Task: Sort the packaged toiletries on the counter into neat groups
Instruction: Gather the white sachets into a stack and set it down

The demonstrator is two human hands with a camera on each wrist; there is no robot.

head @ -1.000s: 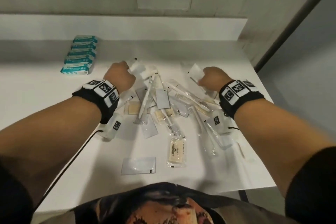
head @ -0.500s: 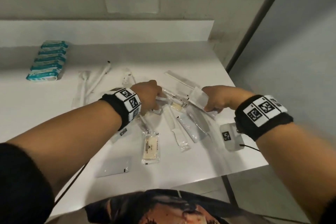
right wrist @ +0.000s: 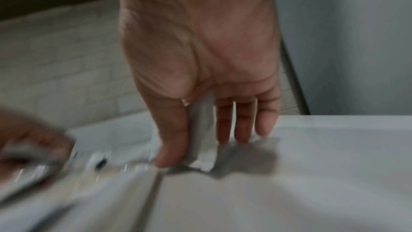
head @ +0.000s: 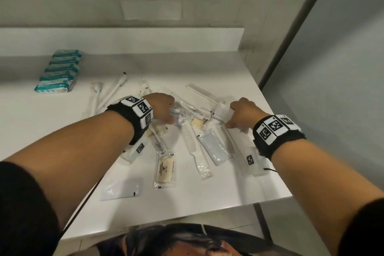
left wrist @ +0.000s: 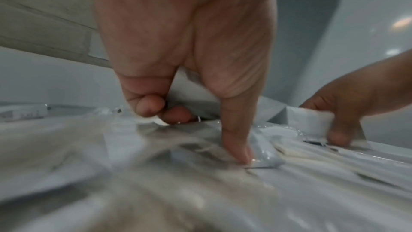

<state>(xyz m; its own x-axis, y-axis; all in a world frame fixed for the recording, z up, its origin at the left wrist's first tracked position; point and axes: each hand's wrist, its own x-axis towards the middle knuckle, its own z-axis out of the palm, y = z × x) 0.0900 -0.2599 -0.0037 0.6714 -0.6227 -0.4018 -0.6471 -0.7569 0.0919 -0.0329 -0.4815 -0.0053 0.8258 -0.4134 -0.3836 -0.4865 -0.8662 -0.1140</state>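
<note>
A loose pile of clear-wrapped toiletries (head: pixel 199 131) lies mid-counter: a wrapped comb (head: pixel 194 147), a blue-grey sachet (head: pixel 214 148) and a soap packet (head: pixel 165 170). My left hand (head: pixel 169 116) is down in the pile's back left part, fingers curled on a clear-wrapped packet (head: pixel 176 112); its thumb (left wrist: pixel 236 144) presses a small sachet. My right hand (head: pixel 232 116) pinches a white sachet (right wrist: pixel 202 126) between thumb and forefinger at the pile's right side, its other fingers straight and touching the counter. Two wrapped toothbrushes (head: pixel 110 94) lie apart at the back left.
Several teal packs (head: pixel 59 70) sit in a neat row at the back left by the ledge. A flat white sachet (head: pixel 121 190) lies alone near the front edge. The counter (head: pixel 239 189) ends just right of my right hand, beside a grey wall.
My left hand has come back from the rear of the counter into the pile; wrapped toothbrushes now lie at the back left. My right hand keeps its hold on the white sachet.
</note>
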